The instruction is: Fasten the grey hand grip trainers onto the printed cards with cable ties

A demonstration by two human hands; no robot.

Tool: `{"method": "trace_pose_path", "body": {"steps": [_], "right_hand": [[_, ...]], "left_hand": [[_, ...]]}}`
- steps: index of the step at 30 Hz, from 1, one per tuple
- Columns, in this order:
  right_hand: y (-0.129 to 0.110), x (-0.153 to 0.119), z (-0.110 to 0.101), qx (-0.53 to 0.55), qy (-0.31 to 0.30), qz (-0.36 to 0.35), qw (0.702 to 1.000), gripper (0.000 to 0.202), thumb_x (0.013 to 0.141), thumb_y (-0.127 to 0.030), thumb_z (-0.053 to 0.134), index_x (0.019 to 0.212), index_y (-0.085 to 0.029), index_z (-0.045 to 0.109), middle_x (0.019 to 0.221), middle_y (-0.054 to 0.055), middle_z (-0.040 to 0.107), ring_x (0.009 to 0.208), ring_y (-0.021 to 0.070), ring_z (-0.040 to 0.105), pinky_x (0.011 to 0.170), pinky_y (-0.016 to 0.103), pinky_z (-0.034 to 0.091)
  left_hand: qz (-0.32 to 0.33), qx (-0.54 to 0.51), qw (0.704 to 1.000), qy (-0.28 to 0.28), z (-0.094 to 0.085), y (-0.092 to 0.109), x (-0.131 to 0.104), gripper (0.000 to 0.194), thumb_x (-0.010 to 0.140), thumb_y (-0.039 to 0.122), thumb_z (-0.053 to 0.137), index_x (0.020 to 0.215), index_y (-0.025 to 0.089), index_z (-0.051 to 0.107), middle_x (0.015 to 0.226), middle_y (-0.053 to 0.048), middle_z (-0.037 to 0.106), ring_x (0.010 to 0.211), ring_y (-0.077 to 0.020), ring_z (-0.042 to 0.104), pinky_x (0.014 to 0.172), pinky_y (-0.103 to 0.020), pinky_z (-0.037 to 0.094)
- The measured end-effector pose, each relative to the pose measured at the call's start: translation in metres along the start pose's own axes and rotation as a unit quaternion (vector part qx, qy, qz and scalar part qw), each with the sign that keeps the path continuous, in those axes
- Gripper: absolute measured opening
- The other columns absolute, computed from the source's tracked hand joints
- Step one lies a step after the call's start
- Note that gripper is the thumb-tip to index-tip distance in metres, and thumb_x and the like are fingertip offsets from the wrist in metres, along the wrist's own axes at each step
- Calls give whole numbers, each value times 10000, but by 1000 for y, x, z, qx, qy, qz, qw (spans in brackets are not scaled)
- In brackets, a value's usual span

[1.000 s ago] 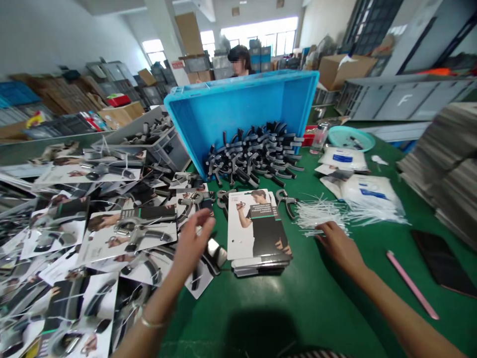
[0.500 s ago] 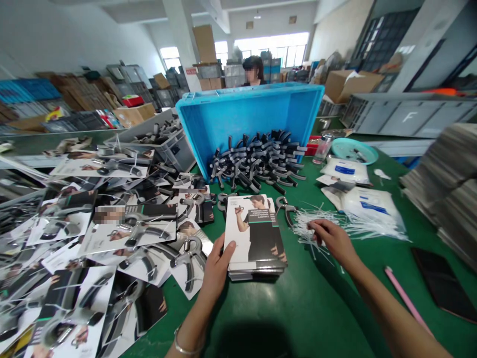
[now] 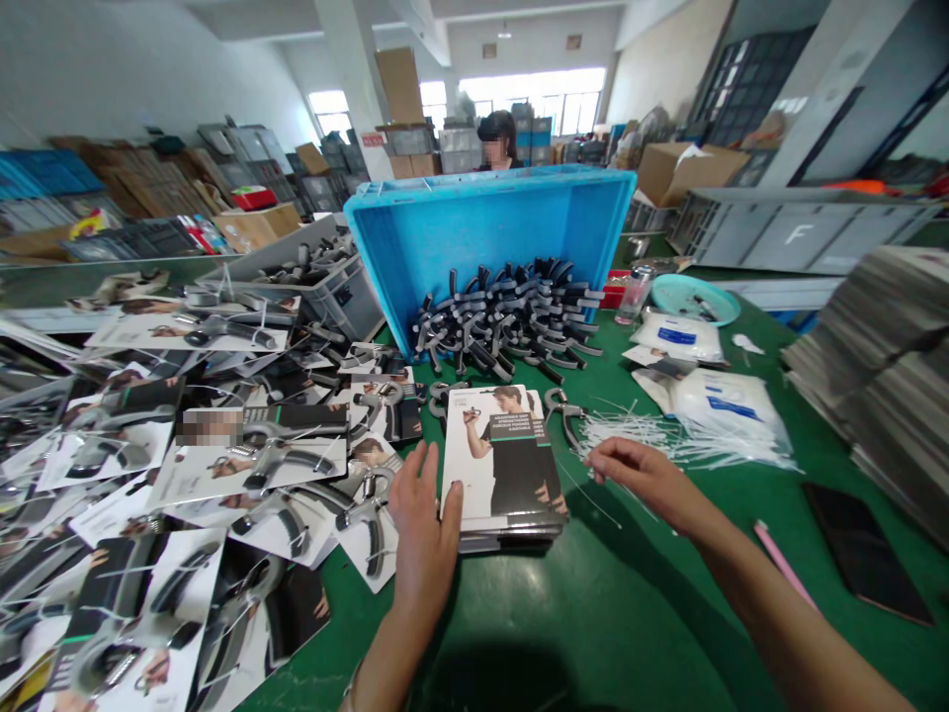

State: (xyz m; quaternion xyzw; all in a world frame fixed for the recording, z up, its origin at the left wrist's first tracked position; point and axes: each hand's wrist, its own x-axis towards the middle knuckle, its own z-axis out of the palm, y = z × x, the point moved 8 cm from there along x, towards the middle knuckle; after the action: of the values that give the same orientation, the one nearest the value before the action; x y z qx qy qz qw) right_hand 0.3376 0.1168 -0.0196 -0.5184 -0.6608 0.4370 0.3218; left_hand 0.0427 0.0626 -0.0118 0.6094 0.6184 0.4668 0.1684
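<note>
In front of me lies a stack of printed backing cards (image 3: 511, 475), the top one showing a person and a hand grip. My left hand (image 3: 426, 529) is at the stack's left edge, fingers stretched out and thumb against the side. My right hand (image 3: 642, 480) is closed in a pinch to the right of the stack, with a thin white cable tie (image 3: 604, 509) at its fingertips. Behind that hand is a loose pile of white cable ties (image 3: 630, 430). A single hand grip (image 3: 563, 415) lies just beyond the stack's right corner.
A tipped blue crate (image 3: 481, 218) spills black-and-grey hand grips (image 3: 511, 316). Carded hand grips (image 3: 259, 445) cover the left side. On the right are plastic bags (image 3: 733, 410), a phone (image 3: 864, 549), a pink stick (image 3: 786, 569) and stacked grey sheets (image 3: 882, 366). A person (image 3: 498, 143) is behind the crate.
My right hand has drawn left from the cable tie pile toward the cards, a cable tie at its fingertips. My left hand has loosened its hold on the stack and spread its fingers.
</note>
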Motion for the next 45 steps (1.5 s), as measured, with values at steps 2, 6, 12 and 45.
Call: {"method": "trace_pose_path", "body": {"steps": [2,6,12,45], "right_hand": [[-43,-10,26,-147,-57,-102,982,235,956,-399,565,869,-217,687,848,52,668,846,217,568,781,354,441],[-97,-24,72,-251,-130,-227,932,176,975,-262,520,879,-200,653,842,62,663,849,225,542,811,381,420],[-90,0,91,33,-230,-97,968,217,958,-392,562,1038,-220,666,920,42,649,810,183,593,729,316,471],[-92,91,140,162,-50,-98,981,271,902,-488,637,897,-219,614,802,5,648,705,150,645,683,311,579]], "left_hand": [[130,57,990,-24,-2,42,-5,432,941,274,578,1372,289,582,1473,-93,522,1376,-310,410,1150,-498,255],[211,64,957,-188,19,80,-20,258,961,245,552,1162,287,708,998,-81,732,954,-263,607,920,-448,397],[4,-60,990,-126,0,35,-14,150,942,296,598,882,213,708,833,-40,696,832,-208,611,802,-335,430],[-289,-416,862,9,-13,-95,17,410,677,335,828,998,147,654,895,-55,746,748,-180,686,702,-283,513]]}}
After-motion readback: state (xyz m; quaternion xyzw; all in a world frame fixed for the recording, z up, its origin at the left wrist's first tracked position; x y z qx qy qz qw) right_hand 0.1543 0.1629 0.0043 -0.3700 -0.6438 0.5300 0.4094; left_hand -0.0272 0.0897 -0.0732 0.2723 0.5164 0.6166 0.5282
